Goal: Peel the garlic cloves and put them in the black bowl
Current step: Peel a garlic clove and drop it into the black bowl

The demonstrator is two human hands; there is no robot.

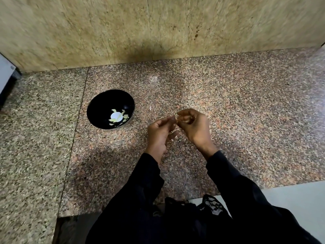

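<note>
Black sleeves (237,187) fill the near edge of my view, both arms reaching forward over the speckled granite counter (246,120). Nearest of the two, my left hand (159,136) is held on edge, thumb and forefinger drawn together at the top while the other fingers hang loosely curled below. My right hand (193,125) sits just beside it and slightly farther out, fingers curled inward into a loose fist. The fingertips of both hands meet at one spot, and something small and pale shows there, pinched between them; it is too blurred for me to say whether it is a clove or only skin. So both grips are closed on that small piece, as far as I can tell.

A little beyond the hands a thin pale scrap (150,107) lies alone on the counter.

Farther out to the left, well apart from the hands, stands the bowl (98,110), upright on the granite. Inside it, at the bottom, lie several pale yellowish cloves (126,116) scattered around a bright white glare spot.

Beyond everything rises a tan stone wall (123,32), with dark spots on its right part.
</note>
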